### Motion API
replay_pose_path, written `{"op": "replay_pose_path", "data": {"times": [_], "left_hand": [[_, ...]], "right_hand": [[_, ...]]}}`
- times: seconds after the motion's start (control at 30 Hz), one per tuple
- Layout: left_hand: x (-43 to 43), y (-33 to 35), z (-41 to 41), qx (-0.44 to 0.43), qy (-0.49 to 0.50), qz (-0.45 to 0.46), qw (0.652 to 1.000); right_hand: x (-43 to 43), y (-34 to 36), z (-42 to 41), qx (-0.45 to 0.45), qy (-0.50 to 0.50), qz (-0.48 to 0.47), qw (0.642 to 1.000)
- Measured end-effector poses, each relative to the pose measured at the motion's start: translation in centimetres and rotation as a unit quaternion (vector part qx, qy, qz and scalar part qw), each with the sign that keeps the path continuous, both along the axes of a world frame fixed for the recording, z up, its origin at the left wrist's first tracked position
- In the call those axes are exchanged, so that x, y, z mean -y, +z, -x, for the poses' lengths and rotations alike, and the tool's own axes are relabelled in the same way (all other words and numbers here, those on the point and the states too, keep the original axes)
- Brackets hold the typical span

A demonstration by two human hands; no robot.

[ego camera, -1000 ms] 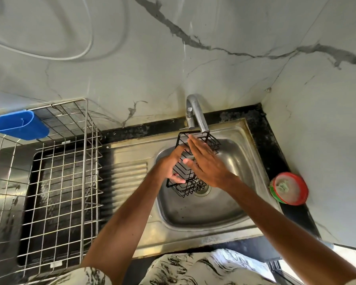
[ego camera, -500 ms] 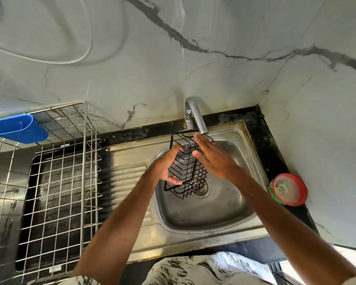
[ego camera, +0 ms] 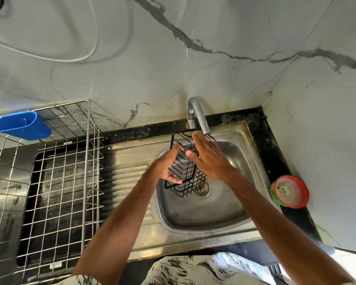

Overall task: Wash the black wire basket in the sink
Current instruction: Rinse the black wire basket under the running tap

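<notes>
Where the counter meets the marble wall at the far left, 1 blue plastic holder (ego camera: 23,125) sits at the back corner of a steel wire dish rack (ego camera: 64,182). The rack stands on the counter, just beside the ribbed drainboard (ego camera: 127,173) of the steel sink (ego camera: 203,214).

The left hand (ego camera: 165,167) grips the left side of the black wire basket (ego camera: 190,182). Its fingers curl over the upper wires and its thumb hooks a lower wire. The basket is held tilted above the sink bowl, with its lower end over the drain (ego camera: 203,189) and its upper rim just under the spout of the faucet (ego camera: 197,114). Whether water runs from the spout cannot be told.

The right hand (ego camera: 211,159) lies flat against the right side of the basket, with its fingers straight, close together and pointed toward the faucet. It grasps nothing.

To the right of the sink, 1 round red-rimmed container (ego camera: 290,191) rests on the black counter edge, against the side wall and well apart from the basket.
</notes>
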State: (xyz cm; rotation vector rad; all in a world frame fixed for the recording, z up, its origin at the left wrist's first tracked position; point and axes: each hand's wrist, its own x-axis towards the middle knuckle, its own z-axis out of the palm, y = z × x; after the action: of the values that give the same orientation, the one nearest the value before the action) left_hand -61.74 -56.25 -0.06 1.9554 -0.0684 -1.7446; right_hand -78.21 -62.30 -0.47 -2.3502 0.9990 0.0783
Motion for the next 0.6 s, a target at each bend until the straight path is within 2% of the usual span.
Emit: {"op": "replay_pose_path", "data": {"times": [0.13, 0.23, 0.3, 0.43, 0.5, 0.6], "left_hand": [[-0.6, 0.2, -0.2, 0.02, -0.023, 0.008, 0.999], [-0.7, 0.0, -0.1, 0.021, -0.016, 0.002, 1.0], [-0.7, -0.2, 0.0, 0.017, -0.006, 0.009, 1.0], [-0.5, -0.5, -0.2, 0.001, 0.01, 0.024, 1.0], [-0.5, -0.5, -0.4, 0.0, 0.013, 0.02, 1.0], [-0.8, -0.2, -0.7, 0.004, 0.001, 0.008, 1.0]], "right_hand": [[2.3, -0.3, 2.2, -0.048, -0.061, -0.019, 0.997], [2.6, -0.3, 2.3, -0.046, -0.118, -0.061, 0.99], [1.5, -0.1, 1.2, -0.024, -0.105, -0.058, 0.993], [-2.0, 1.0, -1.2, -0.009, 0.003, -0.025, 1.0], [-1.6, 0.7, -1.3, -0.002, 0.008, -0.006, 1.0], [0.9, -0.1, -0.7, -0.016, -0.038, -0.002, 0.999]]}}
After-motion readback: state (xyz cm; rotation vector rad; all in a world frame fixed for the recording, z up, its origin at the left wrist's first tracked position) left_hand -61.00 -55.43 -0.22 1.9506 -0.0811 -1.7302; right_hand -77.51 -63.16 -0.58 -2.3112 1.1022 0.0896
